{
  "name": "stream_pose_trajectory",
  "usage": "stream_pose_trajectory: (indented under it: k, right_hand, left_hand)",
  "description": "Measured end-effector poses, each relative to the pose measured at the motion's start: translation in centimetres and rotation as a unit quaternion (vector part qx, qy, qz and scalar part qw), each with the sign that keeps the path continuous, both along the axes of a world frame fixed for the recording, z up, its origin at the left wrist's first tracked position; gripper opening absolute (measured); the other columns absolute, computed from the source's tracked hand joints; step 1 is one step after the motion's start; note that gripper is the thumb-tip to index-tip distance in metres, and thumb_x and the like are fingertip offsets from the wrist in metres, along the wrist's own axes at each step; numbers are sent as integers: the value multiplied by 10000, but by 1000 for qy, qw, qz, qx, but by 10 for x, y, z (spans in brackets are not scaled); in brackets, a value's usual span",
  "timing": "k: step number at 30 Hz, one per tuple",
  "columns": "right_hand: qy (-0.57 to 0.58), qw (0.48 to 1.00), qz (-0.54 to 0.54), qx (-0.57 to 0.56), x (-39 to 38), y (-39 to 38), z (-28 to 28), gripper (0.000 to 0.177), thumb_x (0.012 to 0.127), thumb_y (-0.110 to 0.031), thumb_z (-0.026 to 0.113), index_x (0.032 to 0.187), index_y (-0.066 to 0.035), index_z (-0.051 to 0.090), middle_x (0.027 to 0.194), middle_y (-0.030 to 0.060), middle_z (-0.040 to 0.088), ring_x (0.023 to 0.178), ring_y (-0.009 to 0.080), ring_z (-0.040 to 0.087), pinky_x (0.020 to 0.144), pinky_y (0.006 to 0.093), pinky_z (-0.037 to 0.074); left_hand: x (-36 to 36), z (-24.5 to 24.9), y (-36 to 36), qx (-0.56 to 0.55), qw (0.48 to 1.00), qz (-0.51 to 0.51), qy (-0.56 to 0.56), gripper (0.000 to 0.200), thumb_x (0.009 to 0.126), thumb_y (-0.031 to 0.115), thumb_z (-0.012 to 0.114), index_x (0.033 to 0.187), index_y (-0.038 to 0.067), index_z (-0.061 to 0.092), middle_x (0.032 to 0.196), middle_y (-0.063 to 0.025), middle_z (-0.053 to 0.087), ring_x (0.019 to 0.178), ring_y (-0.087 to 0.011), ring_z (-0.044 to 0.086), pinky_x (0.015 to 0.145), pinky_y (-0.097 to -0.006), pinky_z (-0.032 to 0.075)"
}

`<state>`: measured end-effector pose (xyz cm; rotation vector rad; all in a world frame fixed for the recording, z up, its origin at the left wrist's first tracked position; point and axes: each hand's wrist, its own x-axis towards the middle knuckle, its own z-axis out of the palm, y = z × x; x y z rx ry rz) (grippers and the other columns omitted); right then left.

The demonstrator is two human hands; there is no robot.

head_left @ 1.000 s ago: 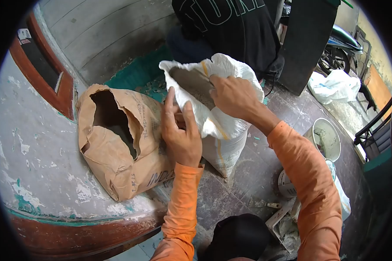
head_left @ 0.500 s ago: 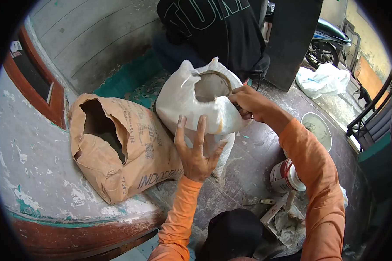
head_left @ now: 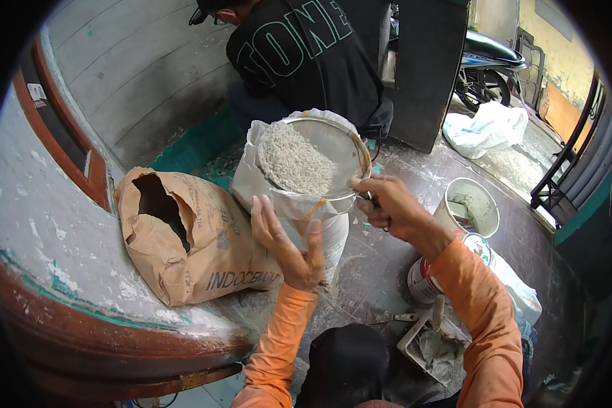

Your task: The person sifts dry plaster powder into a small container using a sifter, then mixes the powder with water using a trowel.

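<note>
A round sieve (head_left: 350,155) with a fine mesh sits in the mouth of a white sack (head_left: 246,170). Pale grainy material (head_left: 294,160) is heaped on the left part of the mesh. My right hand (head_left: 398,209) grips the sieve at its right edge, the fingers closed round its handle. Against the near side of the white sack rests my left hand (head_left: 291,248), its fingers spread and pointing up. An opened brown paper cement bag (head_left: 214,238) stands just left of the white sack.
Ahead crouches a person (head_left: 306,61) in a black top. To the right are a pale bucket (head_left: 486,214), a red and white can (head_left: 425,282) and a tray (head_left: 415,350) with grey mix. A white plastic bag (head_left: 486,129) and a motorbike (head_left: 486,68) are farther off.
The sieve has come up into view in the sack's mouth, with the grainy heap now visible on it. My left hand has shifted left and down, and the camera view has moved.
</note>
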<state>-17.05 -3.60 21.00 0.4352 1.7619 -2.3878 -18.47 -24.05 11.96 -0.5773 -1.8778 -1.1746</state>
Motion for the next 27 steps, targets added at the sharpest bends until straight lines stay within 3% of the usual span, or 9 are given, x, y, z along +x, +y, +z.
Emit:
stream_pose_trajectory:
  k: [5,9,12,15,19,22,24,26,27]
  right_hand:
    - [32,999,4,-2,-2,1,-1,177,1059,-233,686,1020,-82,603,702,-5,542,461,39,342,424,253,236]
    - [23,1000,20,-2,-10,1,-8,173,1062,-221,676,987,-84,601,695,-2,545,456,45,349,419,256,237]
    - [56,998,-5,0,0,2,-8,153,1053,-198,661,1011,-66,597,692,23,562,447,59,359,406,266,239]
    - [56,998,3,-4,24,21,8,175,1051,-234,687,1029,-69,633,671,5,557,443,60,378,402,273,246]
    - [69,986,-54,143,101,53,56,237,1021,-319,762,1027,-83,735,671,-29,558,466,53,439,415,268,268]
    - [42,965,-67,251,183,108,69,301,1013,-382,771,1072,-87,764,707,-45,586,537,31,492,457,223,319]
    - [6,936,-142,322,251,127,59,346,1017,-400,767,1133,-74,768,739,-50,605,569,13,501,478,205,331]
    - [-53,910,-236,337,318,125,56,428,1022,-409,759,1237,-40,742,819,-54,646,599,0,508,513,179,349]
    - [-80,924,-148,342,362,149,47,447,1017,-404,759,1260,-31,725,858,-53,659,588,-5,490,518,169,343]
  left_hand:
    - [-10,16,7,52,998,-17,-5,725,1167,333,452,1724,-38,172,1712,-295,303,1556,-403,391,1288,-476,297]
    - [-15,6,16,111,985,-100,-84,674,1181,320,406,1712,-48,215,1771,-283,238,1638,-410,268,1329,-487,221]
    - [-4,10,10,56,996,65,2,703,1183,382,372,1711,-52,207,1759,-293,252,1626,-431,281,1333,-500,211]
    - [12,4,3,77,993,77,33,715,1182,408,356,1706,-57,216,1751,-299,257,1622,-433,279,1330,-512,223]
    - [48,27,7,109,990,48,73,713,1177,414,371,1700,-52,243,1737,-264,286,1597,-394,330,1314,-523,266]
    - [57,42,8,76,986,-87,121,585,1182,338,391,1578,-93,403,1563,-304,499,1366,-367,611,1160,-487,505]
    - [63,49,4,24,966,-258,10,496,1180,303,411,1372,-118,592,1210,-253,690,1097,-324,714,989,-421,572]
    - [71,57,6,-26,918,-389,-80,484,1179,300,418,1303,-106,650,1101,-213,720,1014,-303,725,926,-400,583]
    - [75,74,23,-153,827,-495,-216,442,1163,316,489,1236,-74,684,1002,-162,710,946,-255,708,893,-380,570]
